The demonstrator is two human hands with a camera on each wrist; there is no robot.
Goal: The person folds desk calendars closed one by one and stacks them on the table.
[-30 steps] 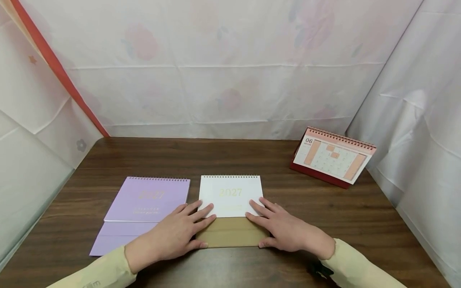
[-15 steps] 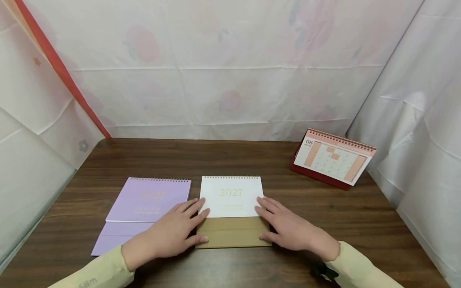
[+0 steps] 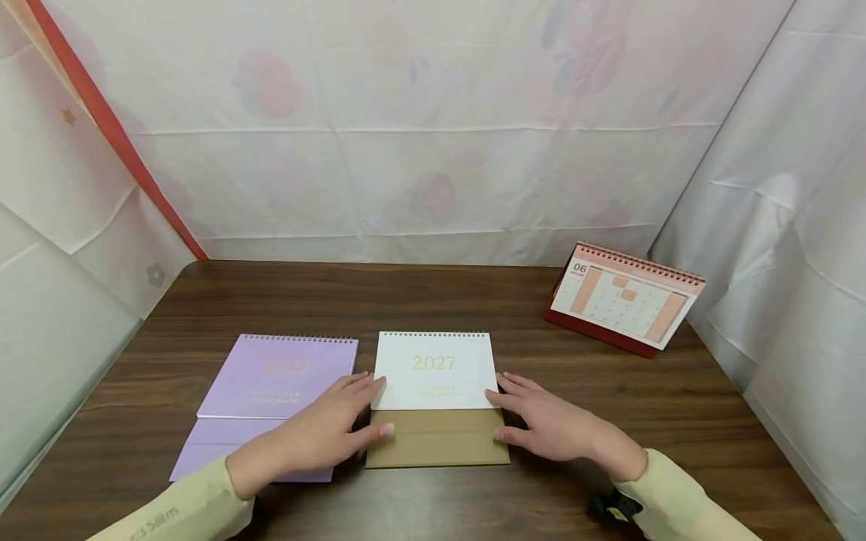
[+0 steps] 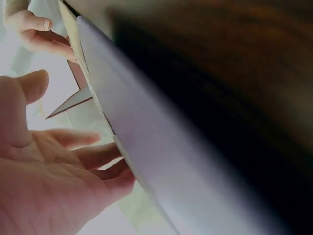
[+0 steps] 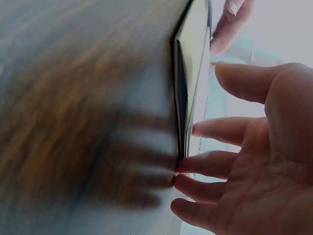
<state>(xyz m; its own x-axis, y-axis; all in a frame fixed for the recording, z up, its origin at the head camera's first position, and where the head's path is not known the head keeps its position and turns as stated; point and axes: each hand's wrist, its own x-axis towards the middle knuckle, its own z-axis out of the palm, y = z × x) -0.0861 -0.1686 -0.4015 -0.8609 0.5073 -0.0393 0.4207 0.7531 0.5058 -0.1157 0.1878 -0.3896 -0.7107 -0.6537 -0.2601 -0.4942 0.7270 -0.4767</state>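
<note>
A white 2027 desk calendar (image 3: 434,376) lies flat at the middle of the table, its tan base flap (image 3: 436,443) toward me. My left hand (image 3: 321,430), fingers extended, is at the calendar's left edge with the thumb over the tan flap. The forearm and hand partly hide a purple 2027 desk calendar (image 3: 280,376) lying to the left. On the other side, my right hand (image 3: 558,422) has its fingertips at the white calendar's right edge. In the right wrist view the fingers (image 5: 208,164) are spread beside the tan flap (image 5: 196,51); neither hand grips anything.
At the back right a red-based desk calendar (image 3: 625,299) stands tent-like, showing page 06. The dark wooden table (image 3: 406,293) is bordered by pale curtains (image 3: 433,150) behind and at both sides. A small black object (image 3: 612,506) is by the right cuff.
Both hands have drawn outward from over the white calendar to its side edges, uncovering more of its cover. The calendars stay in place.
</note>
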